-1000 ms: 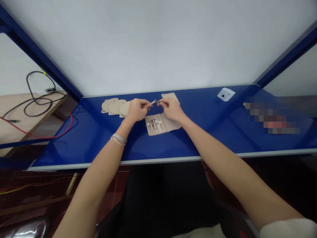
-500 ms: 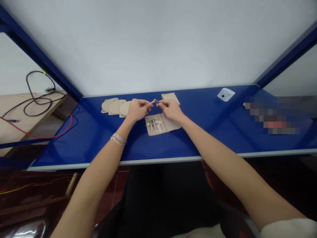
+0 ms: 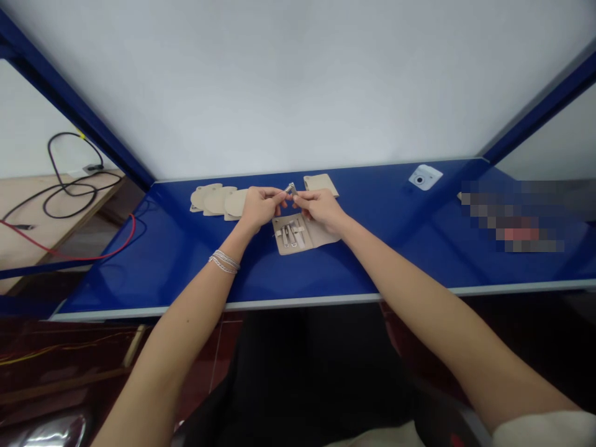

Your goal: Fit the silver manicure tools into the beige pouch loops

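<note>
Between my hands is a small metal nail clipper (image 3: 291, 187), its lever raised at an angle from its body. The fingertips of my left hand (image 3: 263, 205) pinch one side of it, and those of my right hand (image 3: 319, 206) pinch the other. Just below them an open beige manicure case (image 3: 323, 233) lies on the blue table, partly under my right hand. Several metal grooming tools (image 3: 289, 235) sit in loops on its left half.
Several beige cases (image 3: 215, 200) overlap in a row left of my left hand. Another beige case (image 3: 322, 184) lies behind my right hand. A white camera-like object (image 3: 424, 177) stands far right on the blue table (image 3: 186, 267). Cables (image 3: 60, 186) lie on the wooden table at left.
The nail clipper's lever has swung to a wider angle from its body, and my right fingers have shifted slightly. The case and the other things on the table stay in place.
</note>
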The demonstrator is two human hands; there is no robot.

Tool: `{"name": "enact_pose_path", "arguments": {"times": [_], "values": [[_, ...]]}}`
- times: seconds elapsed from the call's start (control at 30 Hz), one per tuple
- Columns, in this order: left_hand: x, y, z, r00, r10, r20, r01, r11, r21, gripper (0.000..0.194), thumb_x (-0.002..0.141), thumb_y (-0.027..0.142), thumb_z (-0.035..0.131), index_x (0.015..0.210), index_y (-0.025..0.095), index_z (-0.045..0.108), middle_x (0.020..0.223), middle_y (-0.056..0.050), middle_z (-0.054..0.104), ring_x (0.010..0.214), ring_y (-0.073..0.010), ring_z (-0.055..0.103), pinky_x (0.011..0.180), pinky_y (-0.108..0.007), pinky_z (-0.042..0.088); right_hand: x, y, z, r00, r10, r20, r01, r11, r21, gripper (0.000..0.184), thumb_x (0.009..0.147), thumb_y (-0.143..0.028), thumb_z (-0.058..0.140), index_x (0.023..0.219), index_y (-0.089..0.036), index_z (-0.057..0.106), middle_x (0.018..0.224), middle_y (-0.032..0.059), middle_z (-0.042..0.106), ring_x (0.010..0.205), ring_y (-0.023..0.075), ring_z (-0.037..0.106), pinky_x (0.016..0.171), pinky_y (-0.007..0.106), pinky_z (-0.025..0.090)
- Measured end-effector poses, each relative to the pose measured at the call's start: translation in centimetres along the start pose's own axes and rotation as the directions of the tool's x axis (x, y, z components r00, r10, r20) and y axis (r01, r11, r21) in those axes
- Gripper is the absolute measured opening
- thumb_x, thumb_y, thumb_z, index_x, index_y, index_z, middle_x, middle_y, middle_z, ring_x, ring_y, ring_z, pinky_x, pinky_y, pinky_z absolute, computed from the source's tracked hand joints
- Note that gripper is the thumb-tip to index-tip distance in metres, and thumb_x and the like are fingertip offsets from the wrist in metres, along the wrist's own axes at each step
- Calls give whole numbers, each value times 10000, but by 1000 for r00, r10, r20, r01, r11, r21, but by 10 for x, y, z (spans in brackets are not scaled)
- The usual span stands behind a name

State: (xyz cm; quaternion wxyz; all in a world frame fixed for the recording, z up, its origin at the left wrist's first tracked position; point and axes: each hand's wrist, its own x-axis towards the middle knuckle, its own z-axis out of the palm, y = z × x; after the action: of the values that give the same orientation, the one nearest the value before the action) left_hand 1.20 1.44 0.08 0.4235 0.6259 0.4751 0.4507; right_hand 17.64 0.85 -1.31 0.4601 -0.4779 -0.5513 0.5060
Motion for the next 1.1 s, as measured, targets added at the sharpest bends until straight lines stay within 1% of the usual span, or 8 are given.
{"name": "enact_pose_path", "arguments": {"times": [0.13, 0.23, 0.37, 0.57, 0.7, 0.9, 0.97, 1.1], "values": [[-2, 2, 1, 1000, -13, 19, 14, 999, -50, 194, 738, 289, 653, 691, 104, 689, 589, -24, 610, 408, -59, 443, 399, -201, 334, 0, -2, -2, 999, 8, 51, -9, 1000, 16, 130, 778, -256, 716, 798, -131, 746, 753, 37, 668, 501, 47, 455, 426, 187, 343], [-2, 2, 0, 999, -13, 42, 17, 997, -79, 205, 731, 302, 664, 676, 106, 685, 588, -25, 605, 415, -64, 449, 398, -210, 328, 2, -1, -6, 996, 38, 82, -42, 998, 44, 140, 741, -262, 753, 809, -140, 753, 823, 54, 700, 538, 65, 534, 427, 180, 376], [-2, 2, -2, 994, -34, 102, 47, 991, -129, 204, 714, 307, 685, 687, 105, 689, 629, -41, 631, 433, -64, 458, 404, -212, 330, 6, 2, -12, 985, 74, 158, -93, 989, 115, 224, 668, -292, 821, 815, -141, 747, 921, 87, 727, 560, 96, 607, 420, 185, 415], [-3, 2, -4, 977, -29, 209, 66, 983, -173, 241, 712, 337, 718, 741, 98, 708, 635, -37, 621, 441, -54, 451, 418, -204, 328, 10, 3, -22, 956, 80, 284, -140, 971, 196, 265, 549, -233, 884, 716, -127, 707, 787, 64, 723, 520, 91, 602, 468, 197, 473], [-5, 3, -6, 959, -1, 284, 46, 987, -152, 270, 711, 374, 727, 728, 105, 708, 607, -32, 605, 442, -52, 432, 419, -202, 310, 10, 3, -27, 951, 51, 305, -112, 976, 185, 269, 501, -192, 886, 615, -124, 652, 685, 44, 702, 501, 96, 592, 472, 207, 469], [-8, 9, -9, 904, -2, 427, 59, 991, -119, 271, 699, 375, 742, 716, 107, 709, 555, -27, 586, 440, -68, 455, 425, -208, 330, 8, 5, -29, 918, -22, 397, -42, 988, 151, 289, 475, -139, 869, 588, -120, 604, 704, 43, 710, 560, 96, 614, 495, 187, 457], [-9, 10, -10, 896, -13, 443, 71, 991, -116, 255, 700, 358, 746, 711, 105, 713, 539, -25, 583, 426, -67, 451, 415, -206, 327, 7, 5, -29, 911, -28, 412, -36, 989, 146, 298, 468, -134, 867, 611, -124, 605, 700, 33, 710, 582, 102, 628, 534, 198, 482], [-10, 11, -11, 877, -30, 480, 95, 989, -113, 223, 710, 323, 744, 711, 101, 724, 546, -35, 598, 409, -66, 455, 392, -203, 321, 7, 4, -28, 898, -60, 435, -2, 990, 140, 308, 460, -145, 866, 648, -140, 622, 725, 32, 719, 696, 155, 679, 688, 276, 548]]}}
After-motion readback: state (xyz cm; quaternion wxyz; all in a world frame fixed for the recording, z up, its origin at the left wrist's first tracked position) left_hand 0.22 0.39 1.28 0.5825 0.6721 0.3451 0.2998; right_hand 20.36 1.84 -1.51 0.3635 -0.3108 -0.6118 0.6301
